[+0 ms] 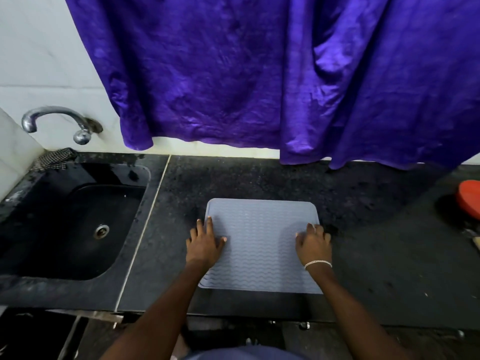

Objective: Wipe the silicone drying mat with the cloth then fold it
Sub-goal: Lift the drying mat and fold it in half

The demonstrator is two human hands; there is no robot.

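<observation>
While left hand (205, 245) and right hand (314, 245) rest on it, the silicone drying mat (259, 245) lies flat on the counter (376, 255).
Left fingers lie straight over its left edge; right fingers curl at its right edge, grip unclear.

The mat (261, 245) is light grey-blue. It is nearly square with round corners, and it has wavy lines all over its top. It lies flat and open on the dark desk (376, 255), close to the front edge, with no fold in it. The left hand (205, 246) rests flat on its left side, fingers straight. The right hand (313, 242) sits at its right edge with bent fingers on that edge. A small black-and-white checked cloth (53, 158) lies bunched up at the back corner of the sink (145, 175), well apart from the mat.
</observation>
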